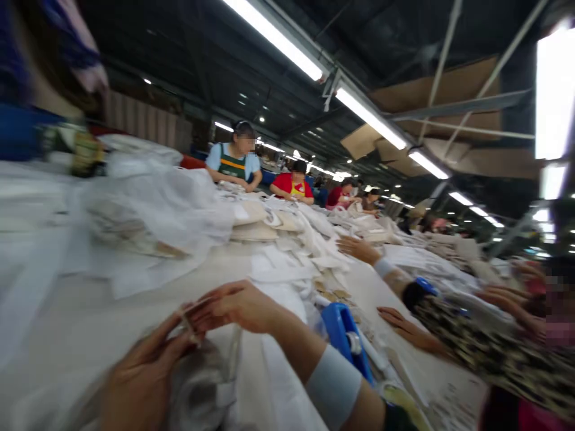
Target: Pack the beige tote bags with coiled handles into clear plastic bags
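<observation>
Low in the head view, my left hand is closed, pinching the edge of a light-coloured piece of fabric between thumb and fingers. My right hand reaches in from the right, its fingers bent together on the same edge, close to the left fingertips. A greyish-beige bundle of cloth hangs below both hands, blurred and partly hidden by the left hand. Around my right forearm is a pale band. White fabric strips lie under that arm.
A blue plastic container stands beside my right forearm. Sheer white fabric is heaped at left, with stacked beige pieces beyond. At right, a co-worker's hands rest on the table. Several people work along the far side.
</observation>
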`<state>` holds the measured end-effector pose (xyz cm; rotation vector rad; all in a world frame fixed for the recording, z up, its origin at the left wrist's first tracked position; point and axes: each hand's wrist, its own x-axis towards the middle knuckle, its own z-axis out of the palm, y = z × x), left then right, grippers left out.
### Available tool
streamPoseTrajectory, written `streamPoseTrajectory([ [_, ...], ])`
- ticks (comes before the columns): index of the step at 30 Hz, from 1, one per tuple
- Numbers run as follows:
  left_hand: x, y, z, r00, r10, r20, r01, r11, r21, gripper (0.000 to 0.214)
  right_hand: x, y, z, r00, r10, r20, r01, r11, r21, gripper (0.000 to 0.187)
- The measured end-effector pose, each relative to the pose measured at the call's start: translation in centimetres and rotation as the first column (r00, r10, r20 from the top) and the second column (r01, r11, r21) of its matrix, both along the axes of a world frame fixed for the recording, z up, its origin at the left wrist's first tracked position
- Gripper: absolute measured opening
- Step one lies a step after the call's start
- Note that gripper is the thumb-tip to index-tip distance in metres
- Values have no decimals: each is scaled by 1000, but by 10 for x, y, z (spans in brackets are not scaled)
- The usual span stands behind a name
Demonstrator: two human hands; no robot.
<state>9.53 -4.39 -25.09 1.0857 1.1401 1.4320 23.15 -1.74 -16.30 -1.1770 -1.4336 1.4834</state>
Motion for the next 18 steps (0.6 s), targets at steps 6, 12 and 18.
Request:
streamPoseTrajectory([
  [6, -7, 10, 8, 969, -74, 234, 79, 997, -11, 46, -5, -1, -9, 1000, 29, 2, -29, 999, -29, 30],
  [12, -4, 11, 1, 942, -21, 336, 22, 1000, 0, 42, -13, -4, -2, 965, 16, 263, -25, 999, 34, 16],
  [18, -7, 9, -4, 985, -8, 170, -6, 997, 80, 38, -17, -3, -4, 885, 9, 466, -51, 996, 79, 14],
])
